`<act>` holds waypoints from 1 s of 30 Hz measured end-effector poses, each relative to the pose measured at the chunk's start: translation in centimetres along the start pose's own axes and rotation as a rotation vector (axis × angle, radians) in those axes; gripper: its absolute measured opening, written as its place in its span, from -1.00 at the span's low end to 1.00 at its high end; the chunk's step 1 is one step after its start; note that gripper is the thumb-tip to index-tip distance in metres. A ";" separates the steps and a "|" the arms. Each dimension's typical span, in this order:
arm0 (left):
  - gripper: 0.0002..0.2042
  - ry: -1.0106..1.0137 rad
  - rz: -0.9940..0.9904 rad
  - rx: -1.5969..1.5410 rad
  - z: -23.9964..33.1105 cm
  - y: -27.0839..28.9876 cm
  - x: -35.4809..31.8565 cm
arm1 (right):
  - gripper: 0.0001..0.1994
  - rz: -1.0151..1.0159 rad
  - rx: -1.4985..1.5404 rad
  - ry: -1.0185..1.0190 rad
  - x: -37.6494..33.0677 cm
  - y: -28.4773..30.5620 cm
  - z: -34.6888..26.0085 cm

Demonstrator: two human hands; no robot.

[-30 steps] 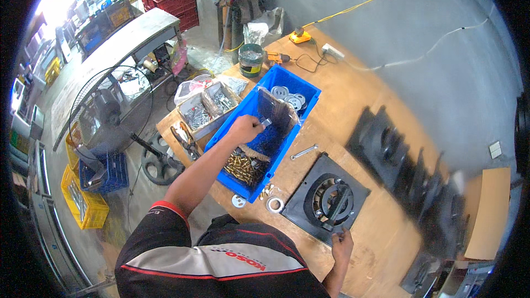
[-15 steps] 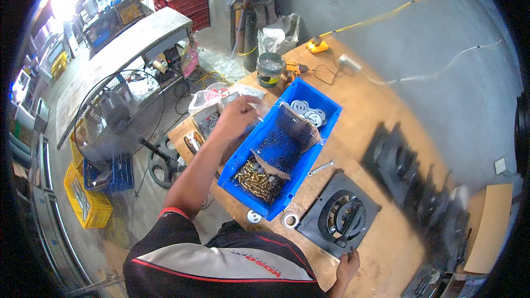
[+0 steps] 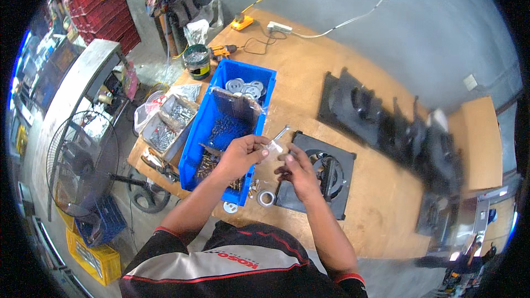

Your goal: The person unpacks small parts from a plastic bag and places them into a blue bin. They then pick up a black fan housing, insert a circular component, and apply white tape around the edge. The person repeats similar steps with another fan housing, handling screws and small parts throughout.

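Note:
My left hand (image 3: 241, 155) is over the near right part of a blue bin (image 3: 190, 157), its thumb and fingers pinched on a small pale, see-through piece (image 3: 274, 150) whose kind I cannot make out. Close beside it, my right hand (image 3: 300, 174) has its fingers bent and apart, with nothing visible in them. It hovers over the left side of a black square plate with a round opening (image 3: 343, 190). Grey discs (image 3: 253, 89), small dark parts (image 3: 226, 127) and brass-coloured fittings (image 3: 207, 166) fill the bin's sections. A wrench (image 3: 282, 131) lies just beyond the hands.
A tape roll (image 3: 266, 198) and a flat disc (image 3: 230, 207) lie near the front edge. Trays of screws (image 3: 163, 136) stand left of the bin. Behind are a bucket (image 3: 197, 62) and a drill (image 3: 222, 51). Black plates (image 3: 381, 116) line the right; a fan (image 3: 77, 157) stands left.
My view has turned right. My left hand has come from the bin's far left side to its near right. My right hand has left the plate's near edge and risen beside the left.

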State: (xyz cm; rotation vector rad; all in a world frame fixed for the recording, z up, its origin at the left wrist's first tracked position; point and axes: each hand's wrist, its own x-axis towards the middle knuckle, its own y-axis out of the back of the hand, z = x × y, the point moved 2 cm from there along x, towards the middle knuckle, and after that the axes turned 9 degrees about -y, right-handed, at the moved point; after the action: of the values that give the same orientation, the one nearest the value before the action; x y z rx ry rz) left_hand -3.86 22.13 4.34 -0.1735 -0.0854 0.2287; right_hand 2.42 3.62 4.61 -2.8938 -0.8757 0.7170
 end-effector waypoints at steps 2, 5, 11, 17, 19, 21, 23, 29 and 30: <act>-0.75 0.021 -0.014 0.027 0.1 -0.3 -0.4 | -0.55 -0.063 -0.040 0.033 0.1 -1.5 -0.8; -0.76 0.013 0.006 -0.008 0.7 -0.9 -1.2 | -0.63 -0.062 -0.076 0.149 0.5 -2.0 -0.4; -0.75 0.022 0.001 -0.059 0.7 -0.4 -2.4 | -0.76 -0.031 -0.180 0.164 1.0 -2.1 -0.5; -0.71 -0.022 -0.120 -0.044 0.2 -0.1 -3.6 | -0.78 0.042 -0.500 0.376 0.4 -1.9 -0.8; -0.72 0.022 -0.144 -0.100 -0.2 -0.4 -3.8 | -0.79 -0.052 -0.391 0.231 0.0 -1.0 0.5; -0.72 0.068 -0.198 -0.126 -0.6 -0.8 -4.3 | -0.80 -0.118 -0.282 0.125 -1.0 0.1 1.9; -0.72 0.113 -0.279 -0.127 -1.0 -1.1 -5.2 | -0.82 -0.063 -0.224 0.075 -2.4 1.8 3.7; -0.70 0.133 -0.490 -0.096 -3.3 -2.9 -6.5 | -0.90 0.003 0.120 -0.138 -8.7 6.1 9.6; -0.71 0.185 -0.502 -0.042 -4.0 -3.1 -6.2 | -0.91 0.068 0.062 -0.138 -8.7 6.2 10.3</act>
State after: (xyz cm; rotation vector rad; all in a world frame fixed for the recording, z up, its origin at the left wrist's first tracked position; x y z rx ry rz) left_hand -8.80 17.03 0.56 -0.2089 0.0516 -0.2902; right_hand -5.31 -7.22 -1.90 -2.8600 -0.7558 0.9420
